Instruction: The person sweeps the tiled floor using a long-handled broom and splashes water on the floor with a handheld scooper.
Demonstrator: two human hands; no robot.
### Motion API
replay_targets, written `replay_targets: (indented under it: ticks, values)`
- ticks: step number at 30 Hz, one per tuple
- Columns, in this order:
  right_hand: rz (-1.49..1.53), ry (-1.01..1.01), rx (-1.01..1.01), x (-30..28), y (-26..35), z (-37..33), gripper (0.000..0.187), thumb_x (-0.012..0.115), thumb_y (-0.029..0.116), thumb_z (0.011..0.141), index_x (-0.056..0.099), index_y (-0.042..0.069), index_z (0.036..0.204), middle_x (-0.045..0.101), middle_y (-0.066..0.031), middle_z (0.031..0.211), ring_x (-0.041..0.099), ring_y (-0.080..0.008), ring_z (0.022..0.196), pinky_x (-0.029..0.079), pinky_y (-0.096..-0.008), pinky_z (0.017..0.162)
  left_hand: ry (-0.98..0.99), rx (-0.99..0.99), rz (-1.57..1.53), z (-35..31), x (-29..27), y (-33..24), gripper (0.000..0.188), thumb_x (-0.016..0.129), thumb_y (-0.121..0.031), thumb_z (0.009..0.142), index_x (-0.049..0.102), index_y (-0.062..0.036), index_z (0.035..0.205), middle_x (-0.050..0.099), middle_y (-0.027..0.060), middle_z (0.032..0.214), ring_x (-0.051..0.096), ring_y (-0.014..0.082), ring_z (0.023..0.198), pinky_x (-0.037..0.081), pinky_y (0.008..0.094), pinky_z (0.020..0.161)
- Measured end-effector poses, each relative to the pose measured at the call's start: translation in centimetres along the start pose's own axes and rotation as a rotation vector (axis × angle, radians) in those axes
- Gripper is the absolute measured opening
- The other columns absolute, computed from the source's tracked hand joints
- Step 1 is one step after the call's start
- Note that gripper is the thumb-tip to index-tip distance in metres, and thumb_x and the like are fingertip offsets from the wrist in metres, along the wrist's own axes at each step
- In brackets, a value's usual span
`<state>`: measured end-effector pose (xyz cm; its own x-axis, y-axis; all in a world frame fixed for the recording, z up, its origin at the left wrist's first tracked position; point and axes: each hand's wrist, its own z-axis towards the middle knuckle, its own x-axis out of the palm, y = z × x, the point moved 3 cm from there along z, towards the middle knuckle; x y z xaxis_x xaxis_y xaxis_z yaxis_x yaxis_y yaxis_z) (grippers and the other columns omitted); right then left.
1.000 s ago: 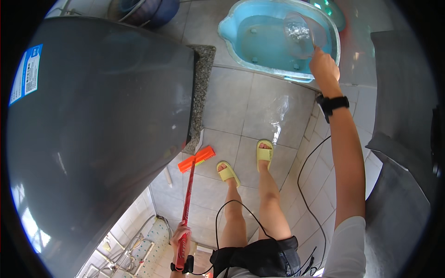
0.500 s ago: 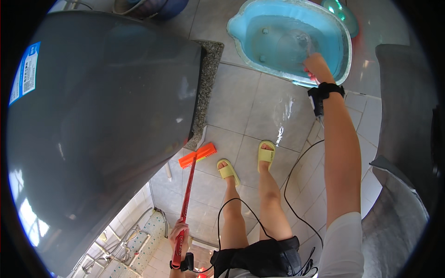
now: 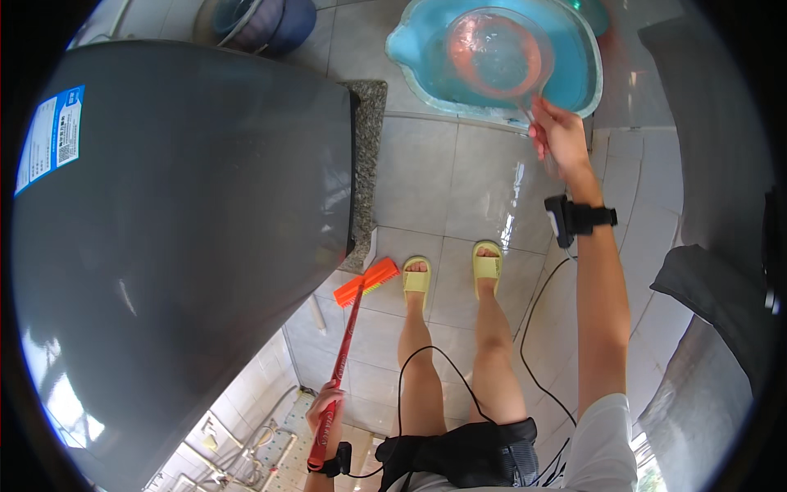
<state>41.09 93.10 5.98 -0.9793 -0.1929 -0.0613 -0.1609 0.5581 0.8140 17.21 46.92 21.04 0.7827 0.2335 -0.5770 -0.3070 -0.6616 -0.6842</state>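
My right hand (image 3: pixel 561 141) is closed round the handle of a clear plastic water ladle (image 3: pixel 498 53). Its round bowl is over the light-blue tub (image 3: pixel 410 78), which has water in it. The bowl looks reddish where light passes through it. At the lower left, my left hand (image 3: pixel 325 407) grips the red pole of a floor brush (image 3: pixel 345 344). The brush's orange head (image 3: pixel 366 282) rests on the tiles beside my left foot.
A big dark grey appliance-like body (image 3: pixel 205 197) fills the left, with a speckled stone ledge (image 3: pixel 371 156) along it. Dark buckets (image 3: pixel 270 25) stand at the top. Grey sheeting (image 3: pixel 730 164) hangs at the right. A black cable (image 3: pixel 529 328) loops past my legs; the tiles (image 3: pixel 492 189) gleam wetly.
My right hand has lifted the ladle out of the water and drawn back toward me. My left foot has moved. The left hand keeps its grip on the brush.
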Motion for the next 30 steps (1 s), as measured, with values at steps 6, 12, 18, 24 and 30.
replay_targets:
  ticks: [6, 12, 18, 24, 30]
  values:
    - [-0.051, 0.012, -0.042, 0.4, -2.0, -10.0, 0.030, 0.046, 0.011, 0.082, 0.048, -0.005, 0.107, 0.048, -0.0026, 0.054, 0.038, -0.0056, 0.036, 0.030, -0.0199, 0.033, 0.124, 0.118, 0.043, 0.6, -1.0, 0.8, 0.013, 0.056, 0.009, 0.066, 0.054, 0.0002, 0.076, 0.058, 0.0112, 0.076, 0.055, 0.0270, 0.089, 0.042, 0.0336, 0.079]
    - [-0.055, 0.100, 0.138, 2.4, -8.1, -18.2, 0.031, 0.046, 0.011, 0.081, 0.048, -0.005, 0.108, 0.048, -0.0014, 0.052, 0.038, -0.0053, 0.035, 0.032, -0.0198, 0.033, 0.314, 0.233, 0.130, -0.3, -2.0, 1.9, 0.013, 0.058, 0.006, 0.067, 0.055, -0.0001, 0.078, 0.058, 0.0115, 0.077, 0.055, 0.0279, 0.089, 0.044, 0.0335, 0.077]
    - [-0.019, 0.131, 0.386, 7.6, -16.7, -17.3, 0.025, 0.048, 0.013, 0.079, 0.055, -0.005, 0.096, 0.047, -0.0021, 0.051, 0.039, -0.0075, 0.035, 0.032, -0.0229, 0.031, 0.371, 0.273, 0.161, -1.2, -2.9, 3.7, 0.011, 0.059, 0.005, 0.067, 0.056, -0.0003, 0.076, 0.058, 0.0106, 0.074, 0.057, 0.0285, 0.084, 0.045, 0.0349, 0.076]
    - [0.346, 0.136, 0.540, 13.1, -25.6, -10.6, 0.019, 0.051, 0.011, 0.076, 0.052, -0.005, 0.067, 0.048, -0.0080, 0.053, 0.043, -0.0121, 0.039, 0.033, -0.0238, 0.035, 0.414, 0.298, 0.221, -1.2, -3.2, 3.5, 0.010, 0.059, 0.009, 0.065, 0.055, 0.0010, 0.070, 0.059, 0.0105, 0.071, 0.058, 0.0269, 0.083, 0.045, 0.0336, 0.077]
    - [0.756, 0.096, 0.745, 15.5, -32.6, -10.7, 0.014, 0.049, 0.011, 0.078, 0.048, -0.002, 0.072, 0.049, -0.0076, 0.057, 0.044, -0.0128, 0.043, 0.038, -0.0234, 0.040, 0.394, 0.270, 0.178, -0.8, -2.6, 2.3, 0.010, 0.058, 0.009, 0.064, 0.055, 0.0011, 0.070, 0.059, 0.0118, 0.070, 0.058, 0.0279, 0.082, 0.044, 0.0349, 0.079]
